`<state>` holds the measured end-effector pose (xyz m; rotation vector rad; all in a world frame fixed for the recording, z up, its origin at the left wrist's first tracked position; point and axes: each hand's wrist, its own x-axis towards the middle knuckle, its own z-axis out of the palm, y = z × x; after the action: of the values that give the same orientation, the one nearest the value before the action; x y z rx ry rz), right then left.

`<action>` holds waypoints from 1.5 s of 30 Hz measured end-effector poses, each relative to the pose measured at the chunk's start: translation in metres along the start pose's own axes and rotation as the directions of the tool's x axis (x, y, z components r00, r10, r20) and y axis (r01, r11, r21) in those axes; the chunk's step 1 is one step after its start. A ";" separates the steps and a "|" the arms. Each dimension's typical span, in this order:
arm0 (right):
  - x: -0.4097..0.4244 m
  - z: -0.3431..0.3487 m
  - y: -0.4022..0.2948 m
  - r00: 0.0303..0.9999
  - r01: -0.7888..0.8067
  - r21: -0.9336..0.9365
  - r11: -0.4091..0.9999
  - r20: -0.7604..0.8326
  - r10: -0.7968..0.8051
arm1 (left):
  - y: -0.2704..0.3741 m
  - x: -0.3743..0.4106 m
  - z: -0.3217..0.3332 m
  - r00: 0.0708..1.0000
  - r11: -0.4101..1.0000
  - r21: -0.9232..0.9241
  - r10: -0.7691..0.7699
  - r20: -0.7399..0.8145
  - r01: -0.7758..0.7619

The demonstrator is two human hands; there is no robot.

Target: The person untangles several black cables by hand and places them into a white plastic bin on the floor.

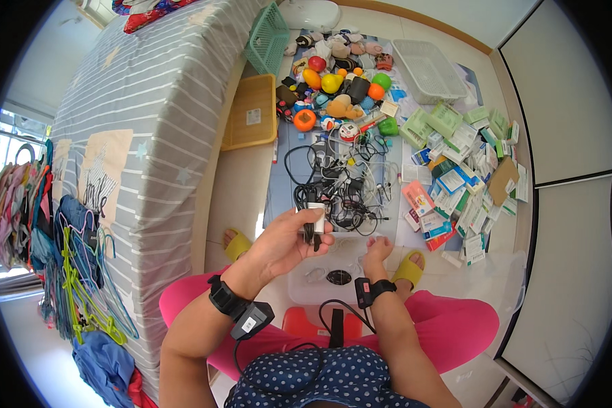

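Note:
My left hand (296, 239) holds a white power adapter (316, 217) together with a bundle of coiled black cable (308, 235). To its right, my right hand (379, 250) is over the far right edge of a translucent plastic box (311, 296); its fingers are bent, and whether they grip anything is hard to make out. Inside the box lie a coiled black cable (338, 277) and a white cable (316, 275). Just beyond the hands a tangled pile of black and white cables (349, 199) covers part of a blue-grey mat (285, 199).
Beyond the cables lie toy fruits, a plush toy (342, 107) and socks (357, 48). Medicine boxes (459, 178) are heaped at right, by a white basket (431, 71). A yellow tray (250, 112) and a green basket (269, 41) stand beside the bed (158, 127).

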<state>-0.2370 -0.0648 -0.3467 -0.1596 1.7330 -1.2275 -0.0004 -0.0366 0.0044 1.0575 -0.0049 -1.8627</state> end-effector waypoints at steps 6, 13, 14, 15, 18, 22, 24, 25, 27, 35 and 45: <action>-0.024 -0.018 0.038 0.932 -0.315 -0.134 0.940 0.145 0.333 | -0.003 -0.001 0.004 0.992 1.000 0.018 -0.006 -0.127 0.008; -0.024 -0.003 0.049 0.910 -0.328 -0.249 0.911 0.175 0.376 | 0.000 0.001 -0.003 0.991 1.000 0.015 0.011 -0.136 -0.009; -0.022 -0.002 0.051 0.903 -0.329 -0.273 0.904 0.189 0.385 | 0.002 0.001 -0.001 0.989 1.000 0.019 0.013 -0.146 -0.010; -0.023 0.001 0.053 0.894 -0.329 -0.301 0.895 0.205 0.398 | 0.003 0.001 -0.001 0.987 1.000 0.023 0.019 -0.159 -0.015; -0.025 0.008 0.057 0.874 -0.308 -0.380 0.872 0.249 0.418 | 0.004 0.002 -0.005 0.987 1.000 0.028 0.015 -0.161 -0.011; -0.023 0.015 0.064 0.877 -0.267 -0.382 0.885 0.284 0.387 | 0.005 0.001 -0.004 0.988 0.999 0.035 0.014 -0.154 -0.009; -0.016 0.011 0.065 0.865 -0.276 -0.348 0.896 0.316 0.390 | 0.004 0.001 -0.003 0.987 1.000 0.031 0.009 -0.161 -0.004; -0.013 0.007 0.065 0.860 -0.281 -0.331 0.901 0.330 0.389 | 0.005 0.001 -0.003 0.990 0.999 0.030 0.015 -0.140 -0.011; -0.014 0.002 0.058 0.842 -0.234 -0.462 0.855 0.344 0.416 | 0.005 0.000 -0.003 0.995 0.999 0.023 0.032 -0.095 -0.030; -0.048 -0.003 -0.046 0.615 -0.075 -0.727 0.682 0.505 0.606 | 0.000 -0.012 0.003 0.997 0.995 0.081 0.064 -0.036 -0.061; -0.188 0.023 -0.278 0.313 0.386 -0.586 0.712 0.810 0.496 | -0.016 -0.023 0.013 0.988 0.962 0.274 -0.021 0.155 -0.023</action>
<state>-0.2316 -0.1047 -0.0121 -1.0837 0.9147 -0.0789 -0.0169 -0.0160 0.0209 1.0922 -0.3660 -1.9784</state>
